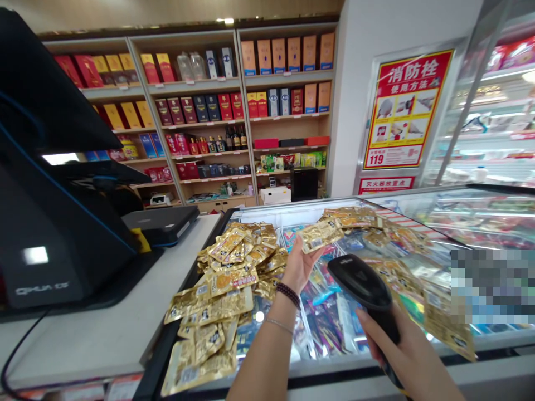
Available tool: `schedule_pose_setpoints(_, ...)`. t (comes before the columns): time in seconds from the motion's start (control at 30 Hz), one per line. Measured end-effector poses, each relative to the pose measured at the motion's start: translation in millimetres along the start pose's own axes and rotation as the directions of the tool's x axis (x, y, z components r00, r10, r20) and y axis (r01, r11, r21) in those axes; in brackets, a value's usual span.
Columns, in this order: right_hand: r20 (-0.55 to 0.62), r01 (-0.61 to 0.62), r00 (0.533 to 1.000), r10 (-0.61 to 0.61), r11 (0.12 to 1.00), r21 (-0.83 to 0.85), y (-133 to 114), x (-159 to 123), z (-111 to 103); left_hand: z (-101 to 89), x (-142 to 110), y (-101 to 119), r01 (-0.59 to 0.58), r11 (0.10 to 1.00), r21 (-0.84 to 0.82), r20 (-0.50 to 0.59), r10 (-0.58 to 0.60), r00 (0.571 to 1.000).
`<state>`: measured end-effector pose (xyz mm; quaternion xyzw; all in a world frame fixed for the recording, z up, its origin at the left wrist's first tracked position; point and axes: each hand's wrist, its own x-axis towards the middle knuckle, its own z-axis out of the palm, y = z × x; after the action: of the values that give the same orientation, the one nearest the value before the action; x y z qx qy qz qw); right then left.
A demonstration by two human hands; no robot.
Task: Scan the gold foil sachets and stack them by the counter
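My left hand (300, 266) grips a gold foil food packet (321, 235) with its barcode side facing up, above the glass freezer top (261, 356). In my right hand (393, 340) is a black handheld barcode scanner (363, 284), its head tilted toward that packet. To the left of my left hand lies a loose heap of gold packets (228, 278) on the glass. More gold packets (355, 217) are spread at the back, and others (407, 278) lie behind and right of the scanner.
A dark checkout terminal (54, 234) stands on the white counter (121, 312) at left, beside a flat black device (163, 223). Shelves of boxed bottles (217, 106) line the back wall. A red fire hydrant notice (405, 111) hangs right. Colourful packages show under the glass.
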<state>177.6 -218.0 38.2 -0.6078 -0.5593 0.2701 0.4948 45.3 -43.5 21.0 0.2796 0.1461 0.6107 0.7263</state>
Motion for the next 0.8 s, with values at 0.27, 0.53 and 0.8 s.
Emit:
schedule_pose_setpoints(0.27, -0.006, 0.055, 0.998, -0.055, 0.998, -0.028, -3.7, 0.6, 1.7, -1.1, 0.0, -3.2, 0.006, 1.0, 0.017, -0.01, -0.006, 1.0)
schedule_pose_setpoints(0.53, 0.001, 0.068, 0.998, -0.068, 0.997, -0.037, 3.1, 2.3, 1.6, -2.7, 0.1, -4.0, -0.004, 1.0, 0.023, 0.001, 0.004, 1.0)
schedule_pose_setpoints(0.8, 0.012, 0.076, 0.997, -0.075, 0.995, -0.063, 3.3, 2.8, 1.6, -2.6, -0.4, -4.0, -0.003, 1.0, 0.021, -0.011, 0.004, 1.0)
